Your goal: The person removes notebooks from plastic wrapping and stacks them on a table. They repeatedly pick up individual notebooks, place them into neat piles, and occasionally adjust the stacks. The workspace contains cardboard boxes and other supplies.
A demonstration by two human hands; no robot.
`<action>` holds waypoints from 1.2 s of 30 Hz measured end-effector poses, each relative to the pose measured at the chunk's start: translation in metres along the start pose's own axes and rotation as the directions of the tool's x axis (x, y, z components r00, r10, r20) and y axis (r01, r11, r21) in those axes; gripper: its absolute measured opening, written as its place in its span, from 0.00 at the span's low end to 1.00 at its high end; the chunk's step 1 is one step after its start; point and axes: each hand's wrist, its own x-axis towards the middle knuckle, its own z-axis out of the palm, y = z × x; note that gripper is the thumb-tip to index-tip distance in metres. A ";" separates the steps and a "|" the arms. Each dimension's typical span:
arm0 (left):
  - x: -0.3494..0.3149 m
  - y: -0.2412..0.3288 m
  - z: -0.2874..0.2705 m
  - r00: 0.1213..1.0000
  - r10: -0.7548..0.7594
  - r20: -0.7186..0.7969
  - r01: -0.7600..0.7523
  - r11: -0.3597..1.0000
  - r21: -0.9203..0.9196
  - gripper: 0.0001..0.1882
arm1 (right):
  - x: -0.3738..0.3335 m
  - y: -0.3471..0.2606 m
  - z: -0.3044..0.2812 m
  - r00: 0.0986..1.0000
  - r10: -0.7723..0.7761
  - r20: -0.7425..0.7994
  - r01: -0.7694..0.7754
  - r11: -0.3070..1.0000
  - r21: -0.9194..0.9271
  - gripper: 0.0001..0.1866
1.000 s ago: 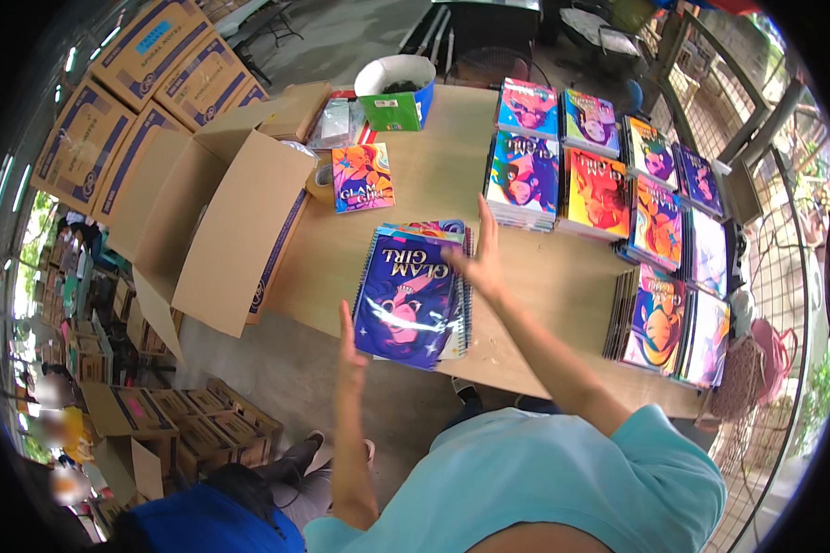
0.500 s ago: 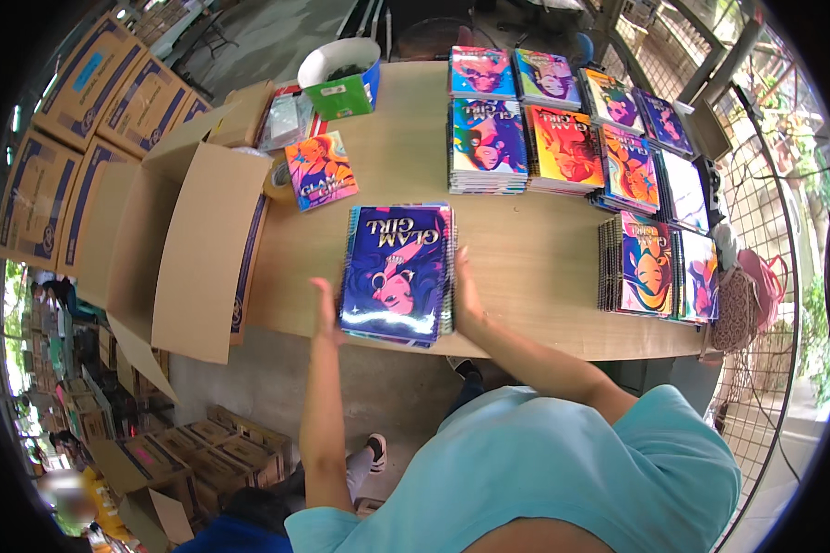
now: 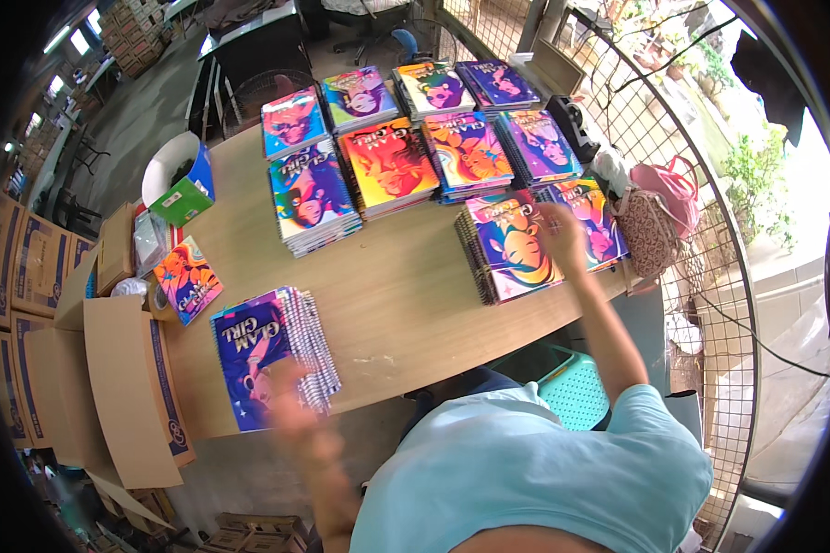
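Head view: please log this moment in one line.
left hand: blurred, over purple notebook pile | right hand: at front-right notebook stacks, grip unclear | open carton: left side

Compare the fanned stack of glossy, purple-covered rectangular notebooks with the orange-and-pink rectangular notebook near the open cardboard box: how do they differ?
The purple stack has several notebooks with edges fanned out; the orange notebook looks single. The stack's top cover is mainly purple, the notebook's mainly orange. The blurred left hand is over the stack; no hand covers the notebook. Both lie on the pale wood-toned table with illustrated covers facing up.
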 end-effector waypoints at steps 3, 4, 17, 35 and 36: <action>0.022 0.006 0.175 0.844 0.198 0.499 -0.203 0.978 -0.045 0.18 | 0.018 0.106 -0.071 0.897 0.442 0.015 -0.381 0.790 -0.481 0.15; 0.026 -0.006 0.230 0.786 0.289 0.547 -0.276 0.955 -0.109 0.17 | 0.023 0.132 -0.083 0.849 0.522 0.076 -0.423 0.760 -0.493 0.15; 0.092 -0.020 0.364 0.456 0.552 0.698 -0.784 0.620 0.022 0.09 | 0.047 0.180 -0.090 0.957 0.250 0.148 -0.181 0.911 -0.370 0.23; 0.014 -0.065 -0.093 0.888 -0.457 -0.047 0.457 0.889 -0.003 0.30 | -0.080 -0.321 0.121 0.849 -0.212 0.484 -0.385 0.379 0.841 0.44; 0.007 -0.080 -0.115 0.881 -0.470 -0.045 0.473 0.878 0.081 0.31 | -0.081 -0.338 0.124 0.855 -0.268 0.444 -0.210 0.604 0.769 0.47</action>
